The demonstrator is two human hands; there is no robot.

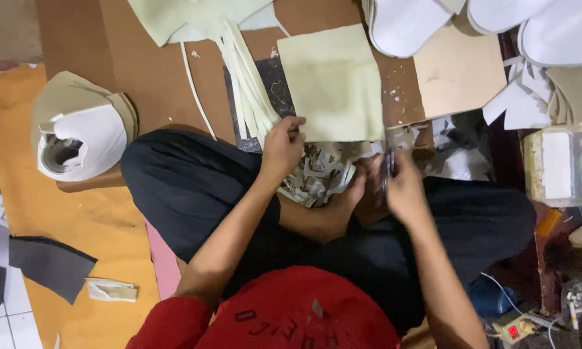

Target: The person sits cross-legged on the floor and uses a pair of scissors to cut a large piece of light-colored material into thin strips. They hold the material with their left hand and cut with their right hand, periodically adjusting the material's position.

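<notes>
I sit cross-legged in black trousers and a red shirt. My left hand [282, 145] pinches the near left corner of a pale green sheet [333, 83] lying on a brown board [155, 71]. My right hand [402, 187] is blurred and closed around a small dark tool [388, 167] at the sheet's near right corner; what kind of tool I cannot tell. A bundle of pale cut strips [249, 84] lies just left of the sheet. A heap of grey offcuts [323, 171] rests on my lap below it.
White shoe soles [407, 22] lie stacked at the top right, beside a tan board [459, 71]. A roll of white material [78, 139] sits at left. At right stands a clear plastic box [559, 165]. A power strip [517, 329] lies at the bottom right.
</notes>
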